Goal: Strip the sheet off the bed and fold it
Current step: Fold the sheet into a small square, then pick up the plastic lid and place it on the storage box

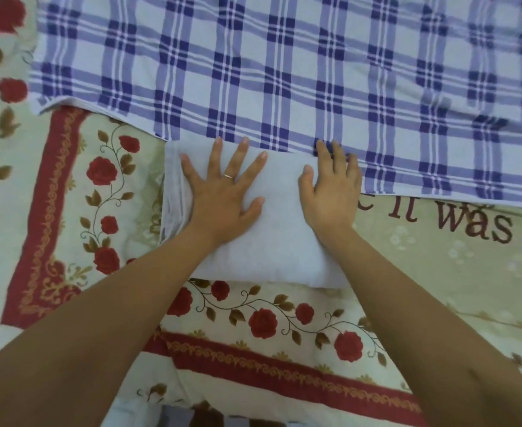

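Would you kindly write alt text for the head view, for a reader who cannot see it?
The left hand and right hand press flat on a folded white sheet, the right at its right-hand edge. The sheet lies on a rose-patterned bedcover, with a blue checked cloth spread just beyond it.

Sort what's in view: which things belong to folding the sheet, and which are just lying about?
In the job: folded white sheet; left hand, pressing flat on it; right hand, at its right edge.
Lying about: blue plaid cloth; rose-print cover; beige cloth with lettering.
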A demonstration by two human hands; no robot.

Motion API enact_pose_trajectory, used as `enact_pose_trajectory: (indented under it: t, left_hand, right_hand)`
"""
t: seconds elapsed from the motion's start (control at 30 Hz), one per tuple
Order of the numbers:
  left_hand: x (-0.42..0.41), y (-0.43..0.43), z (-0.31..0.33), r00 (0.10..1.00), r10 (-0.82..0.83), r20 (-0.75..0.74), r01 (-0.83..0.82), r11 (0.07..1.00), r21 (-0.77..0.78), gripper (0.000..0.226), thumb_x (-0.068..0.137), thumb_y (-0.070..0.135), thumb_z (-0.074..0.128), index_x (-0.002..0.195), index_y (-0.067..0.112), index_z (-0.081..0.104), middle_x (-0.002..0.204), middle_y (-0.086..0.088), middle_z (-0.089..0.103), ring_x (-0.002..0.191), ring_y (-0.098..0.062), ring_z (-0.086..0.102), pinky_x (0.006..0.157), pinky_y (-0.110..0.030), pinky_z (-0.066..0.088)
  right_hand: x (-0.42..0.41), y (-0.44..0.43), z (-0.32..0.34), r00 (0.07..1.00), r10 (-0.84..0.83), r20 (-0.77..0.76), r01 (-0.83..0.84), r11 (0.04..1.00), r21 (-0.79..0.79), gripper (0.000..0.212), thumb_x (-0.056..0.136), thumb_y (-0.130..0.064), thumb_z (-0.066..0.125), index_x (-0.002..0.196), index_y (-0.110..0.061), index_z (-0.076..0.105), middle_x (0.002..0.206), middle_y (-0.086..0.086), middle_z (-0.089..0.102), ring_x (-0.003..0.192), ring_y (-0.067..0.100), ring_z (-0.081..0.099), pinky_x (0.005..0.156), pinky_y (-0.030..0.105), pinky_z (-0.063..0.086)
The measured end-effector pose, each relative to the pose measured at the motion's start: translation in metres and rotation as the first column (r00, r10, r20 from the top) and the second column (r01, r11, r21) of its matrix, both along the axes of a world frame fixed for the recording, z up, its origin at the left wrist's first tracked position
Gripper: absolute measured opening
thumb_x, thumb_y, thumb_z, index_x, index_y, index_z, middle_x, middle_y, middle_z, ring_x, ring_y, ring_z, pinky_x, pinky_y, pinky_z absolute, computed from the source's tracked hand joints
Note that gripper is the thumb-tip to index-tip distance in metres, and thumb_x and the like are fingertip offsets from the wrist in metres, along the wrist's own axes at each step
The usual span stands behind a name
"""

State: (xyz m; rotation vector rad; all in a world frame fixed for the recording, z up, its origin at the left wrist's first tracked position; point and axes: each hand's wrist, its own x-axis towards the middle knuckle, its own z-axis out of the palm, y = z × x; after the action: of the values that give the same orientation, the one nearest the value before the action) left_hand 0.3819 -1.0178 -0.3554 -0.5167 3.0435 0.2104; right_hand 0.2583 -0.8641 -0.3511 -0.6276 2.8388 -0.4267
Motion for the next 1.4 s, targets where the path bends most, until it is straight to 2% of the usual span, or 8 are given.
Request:
enact_pose_trajectory:
  t: [0.33,0.47,0.73,0.83,0.93,1.1,1.3,1.4]
  left_hand:
    - [0.068,0.011,0.020,0.967,0.215,0.134,-0.225,0.972,0.064,0.067,0.091,0.056,0.015,0.150,0.032,-0.003,0.159,0.002,-0.010,0.144,-0.037,-0.006,0.108,-0.068,0.006]
    - [0.091,0.007,0.013,0.941,0.303,0.151,-0.327,0.930,0.171,0.068,0.092,0.055,0.017,0.151,0.027,-0.001,0.159,-0.004,-0.007,0.140,-0.045,0.013,0.107,-0.061,0.025]
    - [0.077,0.010,0.021,0.661,0.733,0.161,-0.735,0.591,0.333,0.093,0.077,0.069,0.053,0.139,0.003,0.029,0.134,-0.021,0.045,0.120,-0.037,0.045,0.099,-0.048,0.038]
    - [0.084,-0.006,0.024,0.626,0.749,0.218,-0.714,0.440,0.544,0.091,0.066,0.073,0.062,0.124,0.003,0.049,0.122,-0.013,0.057,0.109,-0.031,0.056,0.087,-0.038,0.048]
    - [0.104,-0.012,0.045,0.658,0.699,0.281,-0.619,0.289,0.731,0.066,0.079,0.054,0.065,0.123,0.007,0.055,0.121,-0.009,0.060,0.108,-0.028,0.057,0.081,-0.028,0.042]
    - [0.172,-0.027,0.081,0.706,0.666,0.242,-0.622,0.418,0.662,0.056,0.083,0.057,0.058,0.104,0.006,0.060,0.103,-0.009,0.064,0.086,-0.024,0.058,0.074,-0.032,0.047]
    - [0.260,-0.088,0.102,0.662,0.738,0.134,-0.689,0.527,0.497,0.067,0.082,0.062,0.055,0.116,0.005,0.056,0.112,-0.009,0.061,0.099,-0.029,0.058,0.077,-0.033,0.042]
    - [0.288,-0.091,0.086,0.676,0.714,0.181,-0.736,0.648,0.194,0.067,0.088,0.050,0.054,0.134,0.003,0.038,0.132,-0.021,0.047,0.118,-0.037,0.046,0.091,-0.046,0.040]
  right_hand:
    - [0.078,0.060,0.028,0.981,0.164,0.105,-0.179,0.972,0.155,0.075,0.094,-0.056,0.017,0.149,-0.017,-0.015,0.157,0.009,-0.018,0.144,0.027,-0.014,0.117,0.045,-0.001]
    - [0.081,0.056,0.022,0.980,0.009,0.199,-0.039,0.989,0.145,0.087,0.089,-0.068,0.018,0.147,-0.017,-0.022,0.156,0.007,-0.023,0.145,0.030,-0.006,0.118,0.041,0.009]
    - [0.055,0.043,0.043,0.841,-0.288,0.458,0.405,0.896,-0.182,0.096,0.082,-0.058,0.059,0.150,-0.013,0.007,0.147,0.007,0.038,0.130,0.025,0.043,0.103,0.036,0.038]
    - [0.050,0.051,0.058,0.729,-0.292,0.620,0.504,0.841,-0.196,0.068,0.079,-0.049,0.068,0.133,-0.013,0.047,0.126,0.003,0.060,0.116,0.024,0.057,0.100,0.036,0.044]
    - [0.071,0.050,0.086,0.644,-0.256,0.721,0.585,0.772,-0.249,0.059,0.078,-0.046,0.071,0.123,-0.012,0.056,0.113,0.004,0.066,0.102,0.022,0.064,0.086,0.036,0.052]
    - [0.138,0.048,0.107,0.582,-0.211,0.785,0.642,0.712,-0.285,0.051,0.078,-0.047,0.070,0.119,-0.018,0.060,0.109,0.001,0.069,0.094,0.019,0.067,0.079,0.034,0.054]
    - [0.237,-0.009,0.088,0.519,-0.155,0.841,0.718,0.613,-0.330,0.047,0.080,-0.040,0.072,0.118,-0.016,0.059,0.106,-0.004,0.067,0.095,0.014,0.066,0.076,0.028,0.055]
    - [0.290,-0.023,0.071,0.695,-0.452,0.560,0.628,0.760,-0.165,0.063,0.079,-0.034,0.072,0.131,-0.009,0.045,0.127,0.009,0.050,0.118,0.028,0.050,0.091,0.037,0.044]
